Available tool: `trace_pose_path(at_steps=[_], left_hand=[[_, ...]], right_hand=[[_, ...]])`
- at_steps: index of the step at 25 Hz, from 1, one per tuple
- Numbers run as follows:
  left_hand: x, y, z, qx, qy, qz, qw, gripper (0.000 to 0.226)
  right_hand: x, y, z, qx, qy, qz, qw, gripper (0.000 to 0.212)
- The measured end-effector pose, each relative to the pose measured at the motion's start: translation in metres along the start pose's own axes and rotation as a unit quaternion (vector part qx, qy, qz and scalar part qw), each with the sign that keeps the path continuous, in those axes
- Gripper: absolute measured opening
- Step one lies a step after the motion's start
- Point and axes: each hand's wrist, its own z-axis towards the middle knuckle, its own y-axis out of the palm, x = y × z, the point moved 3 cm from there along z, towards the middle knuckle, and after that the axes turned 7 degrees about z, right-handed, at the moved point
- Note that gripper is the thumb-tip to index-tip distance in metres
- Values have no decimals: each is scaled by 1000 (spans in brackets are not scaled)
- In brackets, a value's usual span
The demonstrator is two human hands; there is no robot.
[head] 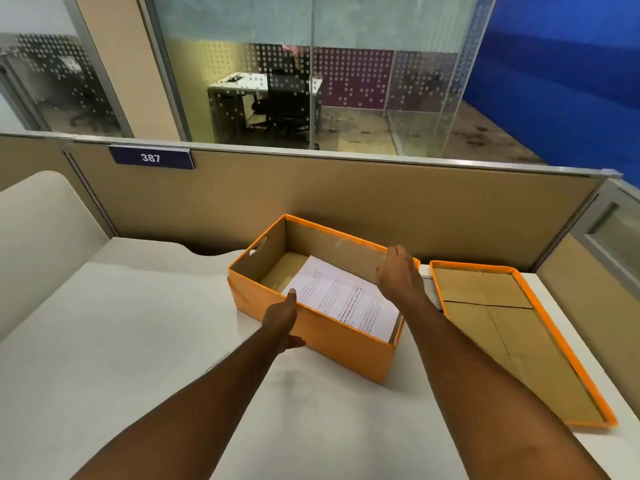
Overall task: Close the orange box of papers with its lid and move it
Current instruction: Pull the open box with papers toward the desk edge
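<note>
Orange box (311, 327) open at frame centre on the white surface (121, 323), papers (343, 299) inside, left hand (282, 318) spread against its near wall, right hand (398, 271) open-palmed above its right end, holding nothing, lid (561, 341) upturned at right, just beside the box

A single head-worn wide-angle view looks forward and steeply down from close above the pale white desk (145, 341), facing the tan cubicle partition (346, 199) and glass wall beyond.
</note>
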Motion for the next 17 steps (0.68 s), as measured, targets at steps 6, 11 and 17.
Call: trace_pose_path(at_steps=[6, 11, 17], left_hand=[[-7, 21, 39, 64, -5, 15, 998, 51], [-8, 41, 48, 96, -16, -17, 995, 58], [-10, 43, 45, 114, -3, -34, 993, 43]], right_hand=[[3, 32, 58, -30, -5, -53, 998, 47], [10, 49, 83, -65, 43, -66, 995, 38], [11, 49, 79, -26, 50, -78, 995, 39]])
